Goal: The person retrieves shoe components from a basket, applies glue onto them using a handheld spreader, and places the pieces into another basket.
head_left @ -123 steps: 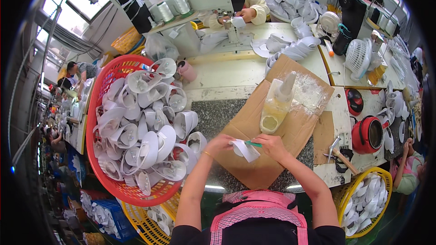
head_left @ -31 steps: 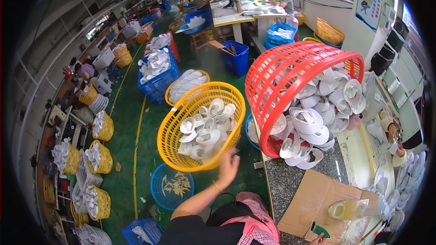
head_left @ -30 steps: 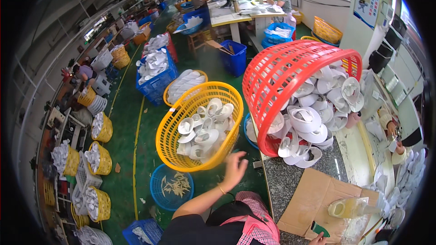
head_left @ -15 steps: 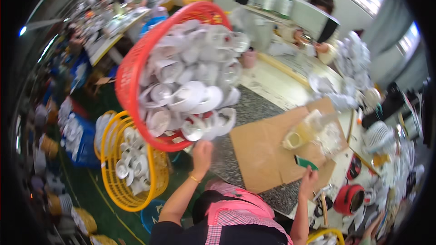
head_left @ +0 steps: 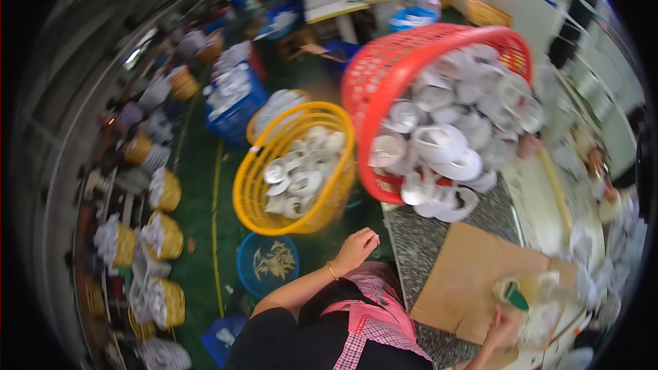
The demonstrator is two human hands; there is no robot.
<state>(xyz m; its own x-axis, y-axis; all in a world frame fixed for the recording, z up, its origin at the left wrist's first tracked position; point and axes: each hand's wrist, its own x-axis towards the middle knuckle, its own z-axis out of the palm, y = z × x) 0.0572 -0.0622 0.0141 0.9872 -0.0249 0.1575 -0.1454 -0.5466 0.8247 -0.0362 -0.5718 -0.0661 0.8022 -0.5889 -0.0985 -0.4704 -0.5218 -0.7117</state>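
Note:
My right hand (head_left: 504,327) grips a small green scraper (head_left: 515,296). The scraper's blade is at the mouth of a clear plastic container (head_left: 506,289) that lies tilted on a sheet of brown cardboard (head_left: 459,284). My left hand (head_left: 358,248) is off the table's near left edge with its fingers curled in; nothing shows in it. Beyond it, a red plastic basket (head_left: 391,62) leans on the speckled tabletop (head_left: 428,247), heaped with white shoe-like pieces (head_left: 445,147).
To the left on the green floor stand a yellow basket (head_left: 250,195) of white pieces, a blue basin (head_left: 250,281) with pale scraps and a blue crate (head_left: 229,123). Several more yellow baskets (head_left: 164,233) line the far left. Another worktable (head_left: 336,10) is at the back.
My view has swung left. My right hand has brought the scraper from beside the container to its mouth. My left hand is now apart from the red basket's rim.

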